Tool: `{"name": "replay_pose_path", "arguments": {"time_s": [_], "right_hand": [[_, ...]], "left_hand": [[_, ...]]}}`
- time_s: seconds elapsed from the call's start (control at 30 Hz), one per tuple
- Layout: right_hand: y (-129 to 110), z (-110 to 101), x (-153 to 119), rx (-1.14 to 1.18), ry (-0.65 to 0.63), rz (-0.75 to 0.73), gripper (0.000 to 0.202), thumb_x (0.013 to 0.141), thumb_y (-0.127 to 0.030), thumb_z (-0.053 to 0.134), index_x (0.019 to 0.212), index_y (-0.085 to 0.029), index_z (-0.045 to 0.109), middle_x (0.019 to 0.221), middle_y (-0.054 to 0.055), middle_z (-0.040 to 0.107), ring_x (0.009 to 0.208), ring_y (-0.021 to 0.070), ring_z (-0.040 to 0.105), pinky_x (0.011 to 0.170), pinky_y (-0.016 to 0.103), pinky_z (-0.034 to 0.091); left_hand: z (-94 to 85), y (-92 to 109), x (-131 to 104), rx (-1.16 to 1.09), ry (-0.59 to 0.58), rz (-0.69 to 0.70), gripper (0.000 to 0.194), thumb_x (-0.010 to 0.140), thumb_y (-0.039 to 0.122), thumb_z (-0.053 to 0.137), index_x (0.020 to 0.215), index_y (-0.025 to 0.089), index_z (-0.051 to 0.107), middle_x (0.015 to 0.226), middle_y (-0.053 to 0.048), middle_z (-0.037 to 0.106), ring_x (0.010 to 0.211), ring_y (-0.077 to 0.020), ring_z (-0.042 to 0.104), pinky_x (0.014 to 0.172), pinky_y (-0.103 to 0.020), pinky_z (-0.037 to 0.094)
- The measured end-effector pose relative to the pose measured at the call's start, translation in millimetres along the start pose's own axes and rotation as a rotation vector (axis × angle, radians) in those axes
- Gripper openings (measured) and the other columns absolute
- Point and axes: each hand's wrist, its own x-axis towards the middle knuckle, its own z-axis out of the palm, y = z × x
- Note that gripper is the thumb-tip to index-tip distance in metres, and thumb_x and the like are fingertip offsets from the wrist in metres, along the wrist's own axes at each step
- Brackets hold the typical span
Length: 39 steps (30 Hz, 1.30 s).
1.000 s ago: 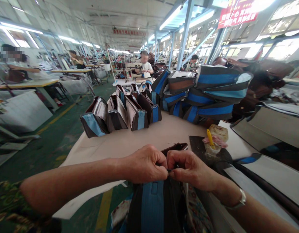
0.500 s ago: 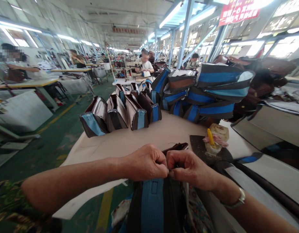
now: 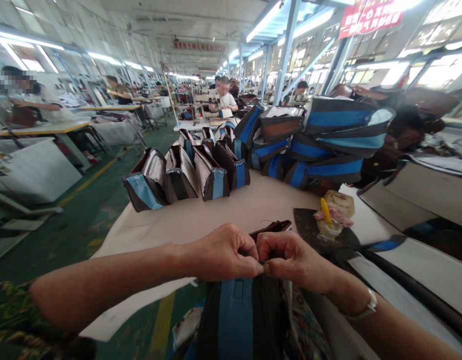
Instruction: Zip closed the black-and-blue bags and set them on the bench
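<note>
A dark grey bag piece (image 3: 236, 320) with a blue centre stripe stands upright at the table's front edge, close to my body. My left hand (image 3: 226, 252) pinches its upper edge between thumb and bent fingers. Right beside it, my right hand (image 3: 291, 257) pinches the same edge, and the two thumb tips nearly touch. The fingers cover the exact spot being gripped. Behind my hands a brown flap of the piece shows above the table. A silver bracelet (image 3: 368, 306) circles my right wrist.
Several small bag pieces (image 3: 215, 185) stand across the table (image 3: 170, 220). Blue-striped pieces (image 3: 334, 117) are piled behind at the right. A tub (image 3: 330, 227) with a yellow-handled tool sits on a dark board to the right. Large pale panels (image 3: 422, 280) lie farther right. People work beyond.
Both hands keep almost the same place and pinch. The thumb tip of my left hand has shifted slightly to the right, towards my right thumb.
</note>
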Motion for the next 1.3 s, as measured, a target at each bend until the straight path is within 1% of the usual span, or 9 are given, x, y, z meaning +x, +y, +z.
{"name": "replay_pose_path", "arguments": {"time_s": [0.17,0.47,0.63,0.77,0.87,0.97,1.07,1.2,1.3], "right_hand": [[-0.4,-0.1,-0.3,-0.002,-0.006,-0.007,0.016,0.079,-0.025,0.069,0.074,-0.016,0.058,0.070,-0.003,0.053,0.063,0.0107,0.042,0.056,0.025,0.029],[-4.5,-0.3,-6.3,-0.067,0.015,0.018,0.017,0.082,-0.031,0.068,0.083,-0.017,0.061,0.075,-0.002,0.054,0.069,0.0129,0.044,0.059,0.025,0.032],[-12.6,7.3,-3.7,-0.304,0.123,-0.064,0.006,0.076,-0.021,0.062,0.073,-0.018,0.057,0.074,0.000,0.058,0.072,0.0154,0.050,0.066,0.029,0.037],[-9.8,7.9,-1.3,-0.374,0.145,-0.101,0.007,0.071,-0.014,0.052,0.067,-0.018,0.056,0.068,-0.001,0.055,0.065,0.0143,0.048,0.062,0.029,0.035],[-6.8,3.6,-2.3,-0.332,0.131,-0.087,0.009,0.073,-0.014,0.051,0.068,-0.018,0.058,0.067,-0.001,0.054,0.064,0.0138,0.046,0.060,0.028,0.034],[-7.3,-0.5,-5.7,-0.211,0.084,-0.073,0.007,0.081,-0.021,0.059,0.081,-0.017,0.064,0.076,0.000,0.058,0.071,0.0150,0.049,0.063,0.028,0.037],[-8.9,0.2,-8.1,-0.169,0.078,-0.071,0.010,0.082,-0.025,0.068,0.086,-0.017,0.063,0.081,0.000,0.058,0.074,0.0154,0.049,0.066,0.028,0.039],[-7.5,7.2,-8.7,-0.268,0.135,-0.145,0.009,0.081,-0.013,0.068,0.082,-0.018,0.061,0.078,-0.002,0.058,0.071,0.0137,0.050,0.065,0.027,0.039],[-4.0,12.2,-10.6,-0.369,0.168,-0.287,0.015,0.082,-0.005,0.063,0.084,-0.019,0.062,0.082,-0.001,0.060,0.075,0.0137,0.054,0.067,0.027,0.040]], "left_hand": [[0.8,-3.7,0.8,0.041,-0.002,0.015,0.013,0.071,0.022,0.058,0.076,0.016,0.069,0.061,0.005,0.051,0.057,-0.0109,0.044,0.051,-0.022,0.033],[-2.4,2.9,-2.5,0.070,-0.060,0.094,0.014,0.077,0.019,0.050,0.077,0.016,0.064,0.066,0.004,0.050,0.062,-0.0119,0.046,0.059,-0.025,0.036],[-1.5,3.0,-1.9,0.085,-0.059,0.123,0.010,0.077,0.016,0.049,0.067,0.017,0.053,0.066,0.004,0.047,0.064,-0.0119,0.044,0.059,-0.026,0.034],[-2.6,2.6,-0.8,0.081,-0.058,0.111,0.011,0.076,0.017,0.050,0.066,0.018,0.053,0.062,0.005,0.043,0.061,-0.0115,0.042,0.057,-0.025,0.033],[-4.2,3.2,-1.2,0.077,-0.062,0.086,0.011,0.077,0.019,0.052,0.068,0.017,0.057,0.060,0.006,0.044,0.059,-0.0111,0.042,0.055,-0.024,0.033],[-4.6,2.5,-2.0,0.100,-0.047,0.085,0.013,0.078,0.021,0.053,0.075,0.015,0.065,0.063,0.005,0.051,0.060,-0.0113,0.046,0.058,-0.024,0.036],[-2.1,0.0,-2.2,0.164,-0.004,0.121,0.017,0.077,0.018,0.052,0.078,0.015,0.069,0.069,0.003,0.059,0.063,-0.0117,0.051,0.061,-0.023,0.039],[3.4,-4.3,-2.8,0.274,0.079,0.226,0.015,0.074,0.013,0.052,0.072,0.014,0.067,0.070,0.001,0.062,0.064,-0.0111,0.053,0.062,-0.023,0.039],[3.6,-3.0,-4.9,0.301,0.096,0.265,0.014,0.073,0.012,0.053,0.071,0.015,0.067,0.068,0.002,0.061,0.063,-0.0111,0.053,0.062,-0.023,0.038]]}}
